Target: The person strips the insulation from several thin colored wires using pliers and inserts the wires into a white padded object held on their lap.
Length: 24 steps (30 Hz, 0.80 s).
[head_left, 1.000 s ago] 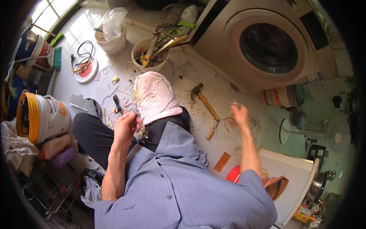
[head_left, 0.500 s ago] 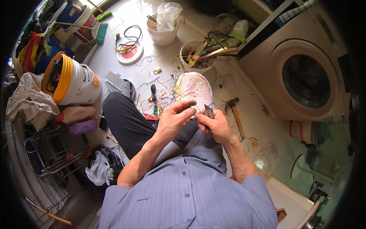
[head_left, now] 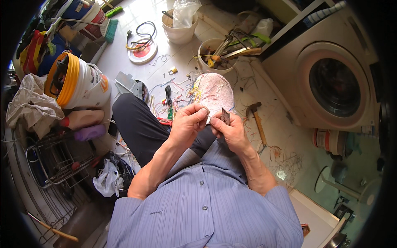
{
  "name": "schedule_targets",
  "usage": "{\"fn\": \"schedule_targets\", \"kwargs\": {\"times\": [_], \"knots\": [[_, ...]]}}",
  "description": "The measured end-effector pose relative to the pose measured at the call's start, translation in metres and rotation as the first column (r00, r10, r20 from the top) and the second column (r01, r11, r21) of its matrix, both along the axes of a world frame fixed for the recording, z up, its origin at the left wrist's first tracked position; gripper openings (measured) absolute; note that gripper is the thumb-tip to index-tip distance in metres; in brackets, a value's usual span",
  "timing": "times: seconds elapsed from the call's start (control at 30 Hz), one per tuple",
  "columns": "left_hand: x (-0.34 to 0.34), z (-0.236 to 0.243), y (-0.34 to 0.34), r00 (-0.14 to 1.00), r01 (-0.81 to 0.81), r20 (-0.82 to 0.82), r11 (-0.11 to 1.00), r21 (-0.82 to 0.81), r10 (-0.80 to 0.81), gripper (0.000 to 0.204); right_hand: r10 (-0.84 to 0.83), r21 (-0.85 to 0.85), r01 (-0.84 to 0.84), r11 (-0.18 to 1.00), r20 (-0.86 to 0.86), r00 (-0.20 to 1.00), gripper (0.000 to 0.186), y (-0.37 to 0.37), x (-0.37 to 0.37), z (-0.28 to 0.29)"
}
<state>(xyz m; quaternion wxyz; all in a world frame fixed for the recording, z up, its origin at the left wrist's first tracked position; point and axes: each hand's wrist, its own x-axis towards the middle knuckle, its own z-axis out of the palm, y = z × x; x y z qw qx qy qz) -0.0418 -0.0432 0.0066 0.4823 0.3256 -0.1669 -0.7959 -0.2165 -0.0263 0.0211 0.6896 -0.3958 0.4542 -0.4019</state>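
Observation:
In front of my lap, my right hand (head_left: 228, 129) grips a utility knife whose wide grey blade (head_left: 225, 116) points up and away from me. My left hand (head_left: 189, 122) is closed in a pinch just left of it, the fingertips a small gap from the right thumb. Something small and pale seems to be in that pinch, but the fingers mostly hide it. Just beyond both hands lies a pink fuzzy pad (head_left: 215, 91) with white scraps on it. Cut wires in many colours (head_left: 178, 97) lie scattered left of the pad, around a black coiled cable (head_left: 168, 94).
A hammer (head_left: 258, 122) lies on the floor to the right, near a white washing machine (head_left: 289, 89). Beyond the pad stands a bucket of tools (head_left: 205, 61); a white bucket (head_left: 180, 35) is behind it. A yellow-rimmed bucket (head_left: 89, 89) and a wire rack (head_left: 62, 165) are at left.
My left hand has turned and drawn slightly back from the blade; the white bit that showed at its fingertips is now mostly hidden. The right hand keeps the knife, slightly shifted.

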Motion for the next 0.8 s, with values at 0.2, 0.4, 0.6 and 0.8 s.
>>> {"fn": "schedule_targets", "kwargs": {"times": [0.2,0.4,0.6,0.8], "knots": [[0.009,-0.01,0.0,0.979,0.027,-0.202,0.997,0.066,-0.013,0.012,0.03,0.036,-0.03,0.999,-0.003,1.0,0.013,-0.007,-0.009,0.001],[0.015,-0.011,0.0,0.969,0.009,-0.249,0.998,0.062,0.007,0.013,-0.025,-0.058,0.013,0.998,-0.217,0.976,0.011,-0.015,-0.027,0.009],[0.018,-0.013,0.001,0.957,0.005,-0.291,0.997,0.078,0.018,0.015,-0.125,-0.242,0.012,0.97,-0.458,0.88,0.01,-0.019,-0.024,0.022],[0.021,-0.011,0.003,0.94,0.036,-0.341,0.998,0.053,-0.016,0.016,-0.18,-0.326,0.018,0.945,-0.474,0.862,0.007,-0.017,-0.023,0.02]]}}
